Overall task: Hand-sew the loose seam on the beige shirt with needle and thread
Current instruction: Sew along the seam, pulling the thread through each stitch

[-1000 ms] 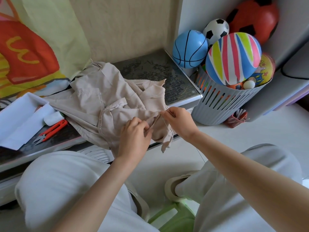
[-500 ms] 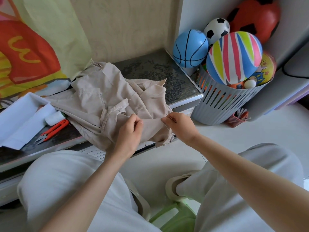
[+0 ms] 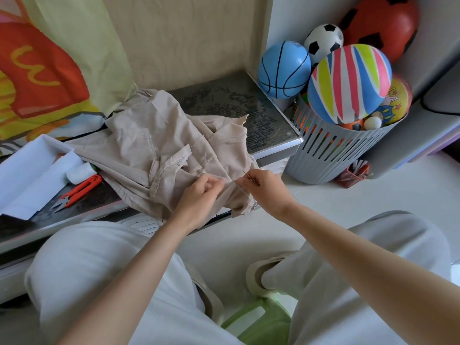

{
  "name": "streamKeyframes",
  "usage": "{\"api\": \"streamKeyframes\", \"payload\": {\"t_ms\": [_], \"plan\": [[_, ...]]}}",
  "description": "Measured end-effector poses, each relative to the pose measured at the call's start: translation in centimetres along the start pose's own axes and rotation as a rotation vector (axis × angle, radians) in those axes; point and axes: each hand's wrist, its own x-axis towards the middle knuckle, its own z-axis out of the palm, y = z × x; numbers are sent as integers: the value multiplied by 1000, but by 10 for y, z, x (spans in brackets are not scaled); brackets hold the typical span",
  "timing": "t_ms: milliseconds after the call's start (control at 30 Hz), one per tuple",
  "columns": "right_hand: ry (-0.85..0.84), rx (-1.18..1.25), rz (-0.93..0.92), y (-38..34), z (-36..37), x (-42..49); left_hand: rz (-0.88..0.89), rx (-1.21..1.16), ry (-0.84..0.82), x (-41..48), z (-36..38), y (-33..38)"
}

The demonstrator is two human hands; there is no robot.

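Pinching one thin needle (image 3: 249,177) between thumb and forefinger, the right hand (image 3: 265,189) sits just right of the left hand (image 3: 199,194), whose curled fingers grip a fold of the single beige shirt (image 3: 149,150). The needle's long axis runs diagonally, tip up-left toward that fold. The shirt lies crumpled on the dark table (image 3: 236,100), its lower part hanging over the front edge. One pair of orange snips (image 3: 78,191) and one white roll (image 3: 79,173) lie left of it. Bare floor (image 3: 323,207) opens right of the hands, before one basket (image 3: 331,150).
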Motion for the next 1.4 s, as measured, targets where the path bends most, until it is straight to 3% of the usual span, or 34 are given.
{"api": "streamKeyframes", "payload": {"t_ms": [100, 267, 633, 967, 1400], "plan": [[3, 8, -2, -2, 0, -1, 68, -3, -64, 3, 10, 4], [15, 33, 7, -2, -1, 0, 151, 42, 39, 6, 19, 0], [6, 42, 27, -1, 2, -2, 138, -130, 61, 3, 16, -4], [31, -80, -250, -3, 6, -28, 163, -104, 140, 6, 11, -8], [-35, -12, -89, -6, 16, -27, 193, -84, 133, 6, 8, -9]]}}
